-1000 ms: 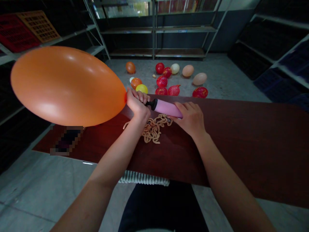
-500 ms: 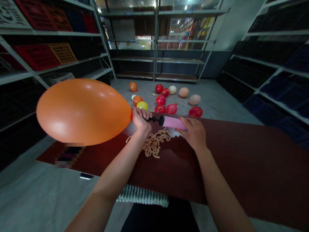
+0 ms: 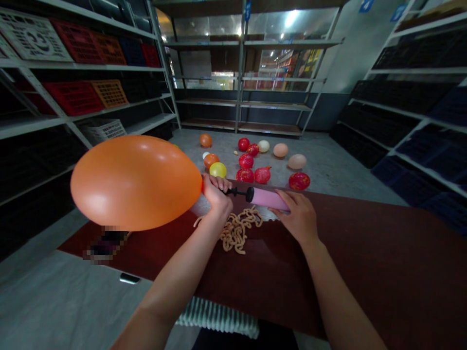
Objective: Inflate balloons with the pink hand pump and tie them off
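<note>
Nearest, by the front edge of the dark red counter, a pale ribbed cloth is partly seen. On the counter, a heap of tan, curling strips is spread between the forearms. Above it, a large orange balloon is held by its neck in the closed left hand, together with the end of a black rod. The pink pump barrel is gripped in the right hand. More of the rod is bared between the hands than a second ago: the pump has been drawn out, judged to be half of a pumping stroke. Whether the balloon has been filled further cannot be told, as the view has also been tilted up. Beyond, on the floor, gold print is carried by red balloons, too small to be read. Farther back, blue tags are fixed on the shelves, unreadable. On the wall, what seems a "4" is shown on a blue sign. No brand can be made out.
</note>
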{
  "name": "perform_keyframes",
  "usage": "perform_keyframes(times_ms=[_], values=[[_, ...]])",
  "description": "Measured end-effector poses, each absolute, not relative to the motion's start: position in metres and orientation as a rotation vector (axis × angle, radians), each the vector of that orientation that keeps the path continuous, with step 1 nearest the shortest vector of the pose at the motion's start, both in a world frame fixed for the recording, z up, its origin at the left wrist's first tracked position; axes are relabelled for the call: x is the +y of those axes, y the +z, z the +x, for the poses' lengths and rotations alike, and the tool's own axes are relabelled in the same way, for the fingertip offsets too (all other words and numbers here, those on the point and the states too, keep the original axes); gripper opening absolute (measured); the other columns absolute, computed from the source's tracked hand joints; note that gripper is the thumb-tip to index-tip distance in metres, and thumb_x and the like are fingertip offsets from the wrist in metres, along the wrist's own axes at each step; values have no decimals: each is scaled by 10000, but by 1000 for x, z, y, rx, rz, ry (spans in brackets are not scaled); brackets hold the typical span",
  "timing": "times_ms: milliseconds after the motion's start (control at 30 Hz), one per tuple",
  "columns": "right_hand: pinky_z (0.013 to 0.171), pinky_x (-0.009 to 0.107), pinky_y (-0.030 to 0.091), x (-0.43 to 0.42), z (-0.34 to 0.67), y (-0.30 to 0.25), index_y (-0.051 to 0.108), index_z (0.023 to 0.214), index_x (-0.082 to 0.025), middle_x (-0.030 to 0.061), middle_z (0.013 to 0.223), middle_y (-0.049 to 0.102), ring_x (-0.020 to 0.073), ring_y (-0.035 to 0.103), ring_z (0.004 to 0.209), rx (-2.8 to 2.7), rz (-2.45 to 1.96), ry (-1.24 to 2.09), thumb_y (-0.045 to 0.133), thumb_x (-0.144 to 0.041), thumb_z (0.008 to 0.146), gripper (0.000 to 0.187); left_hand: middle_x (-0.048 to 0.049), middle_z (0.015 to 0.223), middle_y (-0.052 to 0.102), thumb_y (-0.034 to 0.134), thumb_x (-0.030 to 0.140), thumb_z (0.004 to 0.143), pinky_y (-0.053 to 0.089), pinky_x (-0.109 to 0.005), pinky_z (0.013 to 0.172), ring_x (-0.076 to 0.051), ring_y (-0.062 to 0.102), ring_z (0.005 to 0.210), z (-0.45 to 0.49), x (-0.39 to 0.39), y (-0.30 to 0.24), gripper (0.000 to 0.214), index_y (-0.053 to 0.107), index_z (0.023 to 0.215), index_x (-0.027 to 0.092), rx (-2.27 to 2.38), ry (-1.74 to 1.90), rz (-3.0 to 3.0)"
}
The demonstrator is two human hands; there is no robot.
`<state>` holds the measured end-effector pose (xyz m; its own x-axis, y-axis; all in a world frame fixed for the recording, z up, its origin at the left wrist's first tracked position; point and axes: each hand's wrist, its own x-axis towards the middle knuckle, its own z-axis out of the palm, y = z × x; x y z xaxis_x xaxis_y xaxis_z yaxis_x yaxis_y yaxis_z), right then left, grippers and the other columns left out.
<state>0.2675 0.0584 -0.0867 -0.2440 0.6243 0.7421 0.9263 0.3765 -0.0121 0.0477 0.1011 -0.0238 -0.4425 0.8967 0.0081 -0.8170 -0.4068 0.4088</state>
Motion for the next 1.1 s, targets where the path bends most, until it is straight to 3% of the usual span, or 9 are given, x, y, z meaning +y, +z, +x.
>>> perform_keyframes(times_ms=[267, 500, 667, 933, 1100], values=[[861, 376, 457, 50, 238, -86, 608, 1267, -188, 103, 1072, 696, 261, 612, 944, -2029, -1341, -537, 619, -452, 875, 472, 63, 418, 215, 491, 462, 976, 216, -263, 408, -75, 204, 331, 52, 105, -38, 578, 236, 536, 188, 445, 1935, 357], [894, 382, 441, 55, 247, -85, 563, 1334, -195, 108, 1124, 688, 265, 606, 1003, -2090, -1337, -549, 594, -458, 890, 517, 65, 414, 199, 410, 293, 997, 196, -261, 416, -79, 190, 328, 46, 110, -36, 501, 237, 538, 191, 497, 1904, 244], [953, 413, 422, 59, 273, -81, 565, 1333, -210, 113, 1170, 680, 277, 595, 1061, -2063, -1347, -621, 588, -464, 891, 511, 71, 418, 191, 490, 439, 951, 229, -250, 426, -76, 191, 343, 37, 110, -27, 557, 189, 552, 194, 517, 1942, 277], [987, 433, 424, 57, 310, -75, 582, 1306, -192, 129, 1201, 662, 282, 583, 1084, -1984, -1362, -680, 590, -444, 890, 486, 69, 434, 206, 438, 344, 975, 258, -250, 449, -77, 223, 350, 29, 109, -21, 504, 179, 571, 190, 426, 1948, 246], [951, 450, 436, 57, 301, -75, 584, 1313, -214, 127, 1178, 668, 290, 582, 1063, -1968, -1360, -634, 598, -452, 882, 492, 68, 439, 211, 456, 416, 987, 257, -250, 450, -78, 218, 358, 36, 107, -18, 540, 211, 565, 184, 434, 2013, 228]])
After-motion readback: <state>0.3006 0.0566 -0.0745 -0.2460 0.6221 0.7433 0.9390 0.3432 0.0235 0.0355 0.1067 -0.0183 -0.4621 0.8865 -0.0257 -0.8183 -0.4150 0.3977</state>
